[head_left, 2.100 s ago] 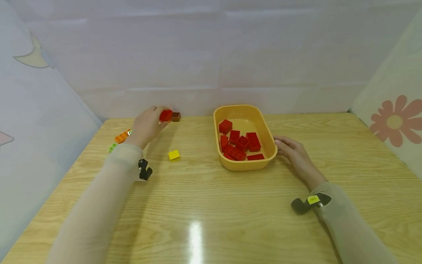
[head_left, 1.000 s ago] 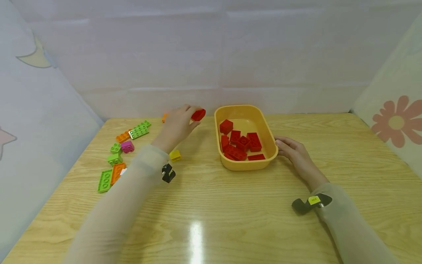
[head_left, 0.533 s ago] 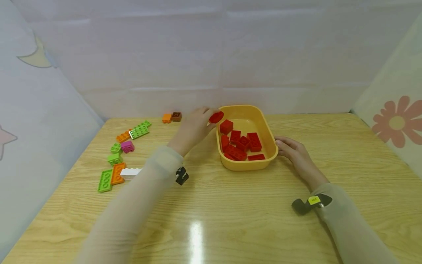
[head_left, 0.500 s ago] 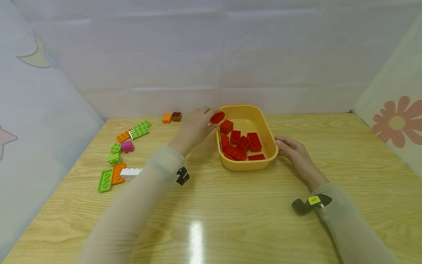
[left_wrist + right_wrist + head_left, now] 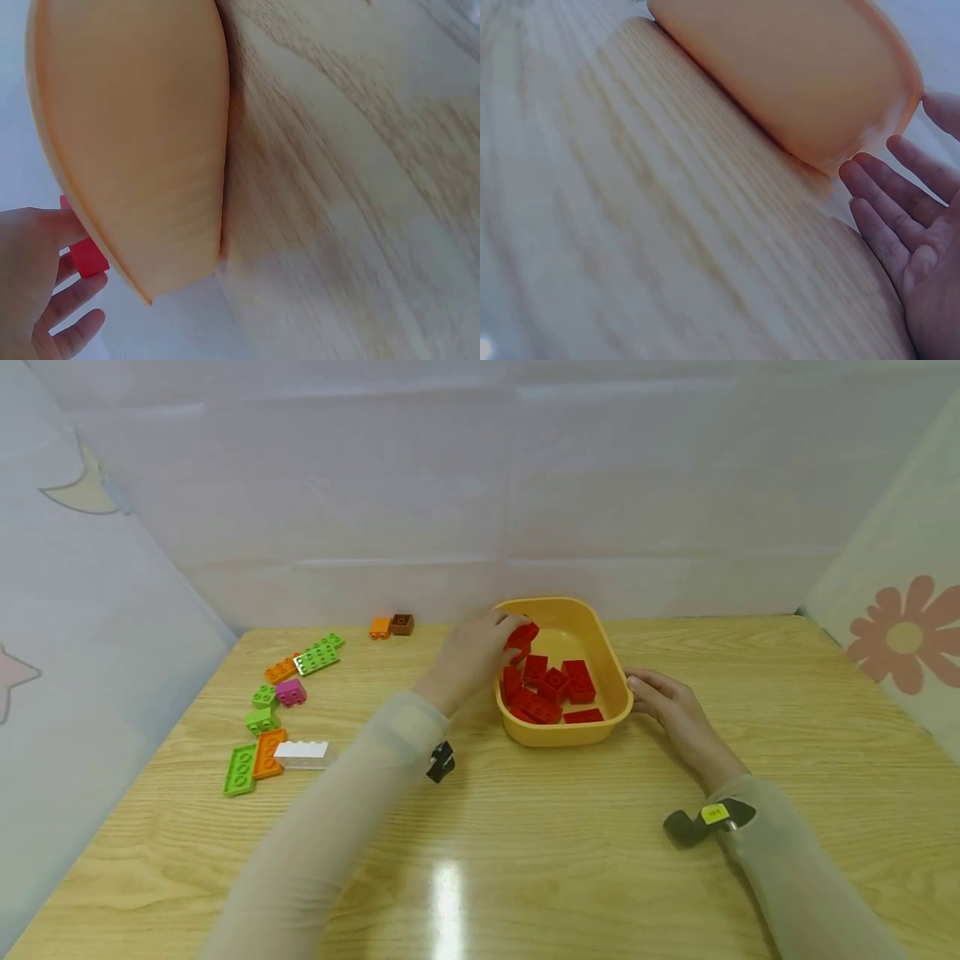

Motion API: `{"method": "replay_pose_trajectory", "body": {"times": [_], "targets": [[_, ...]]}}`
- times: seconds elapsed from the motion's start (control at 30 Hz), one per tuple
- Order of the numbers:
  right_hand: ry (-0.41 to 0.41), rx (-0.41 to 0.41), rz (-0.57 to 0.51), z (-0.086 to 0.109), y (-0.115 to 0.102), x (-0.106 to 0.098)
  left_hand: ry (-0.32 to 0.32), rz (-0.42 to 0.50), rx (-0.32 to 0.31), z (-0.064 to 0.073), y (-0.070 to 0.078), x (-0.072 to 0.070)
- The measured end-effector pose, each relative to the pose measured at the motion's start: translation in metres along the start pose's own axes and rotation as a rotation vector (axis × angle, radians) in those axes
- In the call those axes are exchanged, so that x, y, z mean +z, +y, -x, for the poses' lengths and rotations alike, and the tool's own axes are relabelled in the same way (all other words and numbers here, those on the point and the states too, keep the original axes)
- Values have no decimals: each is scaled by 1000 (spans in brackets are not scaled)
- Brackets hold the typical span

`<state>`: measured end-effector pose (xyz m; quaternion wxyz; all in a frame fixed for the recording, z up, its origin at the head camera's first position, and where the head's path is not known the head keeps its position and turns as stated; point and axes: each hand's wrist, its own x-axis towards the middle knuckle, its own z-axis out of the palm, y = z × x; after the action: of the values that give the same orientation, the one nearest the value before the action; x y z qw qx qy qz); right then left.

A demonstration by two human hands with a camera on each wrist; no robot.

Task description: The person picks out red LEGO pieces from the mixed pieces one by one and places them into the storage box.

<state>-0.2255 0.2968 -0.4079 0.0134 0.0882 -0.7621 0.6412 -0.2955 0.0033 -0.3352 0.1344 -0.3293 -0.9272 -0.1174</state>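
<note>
My left hand (image 5: pixel 472 658) is over the left rim of the yellow-orange tub (image 5: pixel 564 737), with a red toy brick (image 5: pixel 90 257) pinched between thumb and fingers. The head view shows that brick (image 5: pixel 527 633) above the tub's back left part, overlapping another red brick there. Several more red bricks (image 5: pixel 577 682) lie in the tub. Beside the tub's right wall is my right hand (image 5: pixel 672 714), its thumb and fingertips right at the wall. The right wrist view shows these fingers (image 5: pixel 894 180) loosely extended, close against the tub's outer side.
On the left of the wooden table lie green bricks (image 5: pixel 240 769), orange bricks (image 5: pixel 268 755), a magenta brick (image 5: pixel 290 693) and a clear brick (image 5: pixel 303 755). Near the back wall sit a small orange brick (image 5: pixel 380 627) and a brown brick (image 5: pixel 402 624). My left sleeve covers the yellow brick.
My left hand has carried the red brick rightward from the back left of the table to above the tub. The right hand and the tub have stayed put.
</note>
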Motion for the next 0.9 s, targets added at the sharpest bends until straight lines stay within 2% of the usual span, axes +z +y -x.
{"method": "replay_pose_trajectory", "body": {"times": [0.27,0.47,0.77,0.9], "targets": [[-5,5,5,0,-1,1,-8,-72,16,-2,1,11],[0,-5,21,0,0,1,6,-38,-2,-1,2,16],[4,2,-4,1,1,1,-1,-54,1,1,3,16],[0,7,16,2,0,1,29,-50,10,2,3,16]]}}
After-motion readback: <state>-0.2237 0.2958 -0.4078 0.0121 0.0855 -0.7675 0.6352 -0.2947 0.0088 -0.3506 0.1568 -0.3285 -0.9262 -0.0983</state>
